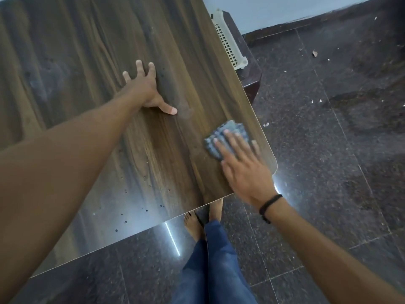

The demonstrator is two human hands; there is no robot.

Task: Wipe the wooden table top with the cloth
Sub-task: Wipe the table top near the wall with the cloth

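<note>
Head view, near to far. Two bare feet (198, 224) and blue trouser legs (213, 266) stand on the dark speckled tile floor (324, 163), below the near edge of one wooden table top (92, 53). Scattered water droplets (144, 209) lie on the glossy near part of the top, left of the right hand. The right hand (243, 170), a black band (270, 205) at its wrist, lies flat with fingers spread, pressing on one blue-grey cloth (228, 137); the cloth is bunched under and beyond the fingertips, close to the table's rounded near-right corner. The left hand (146, 88), farther out and to the left of the cloth, rests open, palm down, fingers and thumb splayed on bare wood. Beyond the right hand, past the table's right edge, one white perforated plastic piece (228, 40) lies on a dark low stand (252, 77). Pale debris flecks (315, 53) dot the floor at right.
</note>
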